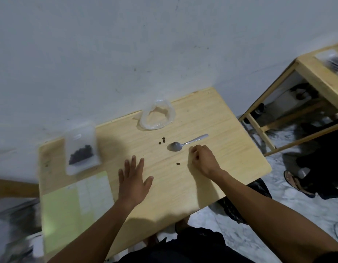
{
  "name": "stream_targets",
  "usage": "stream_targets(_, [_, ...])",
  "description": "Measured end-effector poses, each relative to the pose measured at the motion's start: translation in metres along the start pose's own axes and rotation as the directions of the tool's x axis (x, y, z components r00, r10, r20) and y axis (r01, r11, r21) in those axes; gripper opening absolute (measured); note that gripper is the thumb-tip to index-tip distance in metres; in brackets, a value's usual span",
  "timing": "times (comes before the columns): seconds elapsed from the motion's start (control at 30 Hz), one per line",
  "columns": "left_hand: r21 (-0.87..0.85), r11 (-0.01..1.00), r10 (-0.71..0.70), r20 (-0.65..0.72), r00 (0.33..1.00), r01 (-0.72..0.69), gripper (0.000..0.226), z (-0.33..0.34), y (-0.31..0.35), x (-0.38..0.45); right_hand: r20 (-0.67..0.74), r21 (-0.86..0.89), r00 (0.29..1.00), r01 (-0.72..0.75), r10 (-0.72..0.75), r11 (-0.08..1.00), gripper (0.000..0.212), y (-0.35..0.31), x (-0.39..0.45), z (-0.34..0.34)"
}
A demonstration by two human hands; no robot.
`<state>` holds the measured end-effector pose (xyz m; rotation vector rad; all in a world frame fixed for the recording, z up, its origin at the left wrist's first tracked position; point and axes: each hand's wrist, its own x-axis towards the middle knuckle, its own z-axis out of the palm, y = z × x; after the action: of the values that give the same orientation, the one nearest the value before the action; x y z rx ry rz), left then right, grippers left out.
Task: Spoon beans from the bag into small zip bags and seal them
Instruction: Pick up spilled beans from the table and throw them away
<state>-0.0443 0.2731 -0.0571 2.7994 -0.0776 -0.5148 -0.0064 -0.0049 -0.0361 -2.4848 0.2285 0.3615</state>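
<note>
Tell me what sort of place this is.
Probably a plain room at home or a small workshop, used for hand-packing: a bare wall, a small wooden table holding a zip bag of beans, and a second wooden table beside it.

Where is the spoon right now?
The spoon lies on the wooden table, right of centre in the head view, just beyond the right hand. A few loose beans sit to its left.
</note>
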Motion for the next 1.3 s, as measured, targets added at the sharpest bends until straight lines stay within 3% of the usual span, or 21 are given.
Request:
stream_targets(0.1, [0.012,1.0,0.006,0.004,1.0,-0.006,0.074,-0.001,-0.001,-0.001,0.094,0.086,0.979,0.171,-0.179,0.982,0.024,-0.022,-0.009,0.013])
stream_targets(0.2, [0.005,1.0,0.003,0.012,1.0,-0.003,0.074,-0.002,-0.001,-0.001,0.159,0.017,0.942,0.297,-0.295,0.955,0.02,-0.033,-0.01,0.021])
stream_targets(0.4, [0.064,0.998,-0.003,0.029,1.0,0.001,0.073,-0.004,0.0,-0.001,0.223,-0.216,0.92,0.369,-0.322,0.904,0.017,-0.039,-0.007,0.022])
stream_targets(0.47, [0.071,0.997,-0.004,0.029,1.0,0.002,0.073,-0.004,0.0,-0.002,0.242,-0.134,0.927,0.325,-0.287,0.936,0.014,-0.043,-0.004,0.019])
stream_targets(0.6, [0.051,0.999,-0.001,0.024,1.0,0.0,0.073,-0.002,-0.002,-0.001,0.193,0.285,0.964,0.124,-0.184,0.951,0.006,-0.069,0.011,0.01])
stream_targets(0.7, [0.031,1.0,0.003,0.003,1.0,-0.003,0.078,0.002,-0.005,-0.001,0.269,0.678,0.963,-0.211,0.029,0.704,0.013,-0.098,0.034,-0.001])
stream_targets(0.83, [0.02,1.0,-0.013,0.022,1.0,0.013,0.073,0.002,-0.005,-0.001,0.503,0.827,0.864,-0.491,0.029,0.274,0.017,-0.119,0.06,-0.015])
stream_targets(0.87, [0.018,1.0,-0.02,0.023,1.0,0.019,0.073,0.001,-0.004,-0.001,0.513,0.821,0.858,-0.503,0.037,0.271,0.02,-0.121,0.065,-0.018])
stream_targets(0.9, [0.017,1.0,-0.023,0.021,0.999,0.023,0.073,0.0,-0.003,-0.001,0.499,0.801,0.865,-0.487,0.063,0.347,0.022,-0.121,0.07,-0.016])
stream_targets(0.97, [0.017,0.999,-0.029,0.018,0.999,0.028,0.073,-0.001,-0.002,-0.002,0.41,0.671,0.903,-0.393,0.127,0.629,0.02,-0.118,0.078,-0.012])
stream_targets(1.03, [0.021,0.999,-0.03,0.015,0.999,0.029,0.074,-0.001,-0.002,-0.002,0.306,0.419,0.944,-0.249,0.123,0.873,0.018,-0.115,0.085,-0.007])
stream_targets(1.07, [0.021,0.999,-0.028,0.015,0.999,0.028,0.074,-0.001,-0.002,-0.001,0.281,0.283,0.956,-0.161,0.078,0.945,0.016,-0.115,0.088,-0.006])
stream_targets(1.2, [0.014,0.999,-0.03,0.015,0.999,0.03,0.075,0.0,-0.002,-0.002,0.283,0.029,0.957,0.059,-0.065,0.998,0.023,-0.119,0.092,0.01])
stream_targets(1.3, [0.025,0.999,-0.037,0.017,0.999,0.036,0.077,0.0,-0.002,-0.002,0.267,-0.13,0.957,0.156,-0.117,0.979,0.007,-0.118,0.096,0.029])
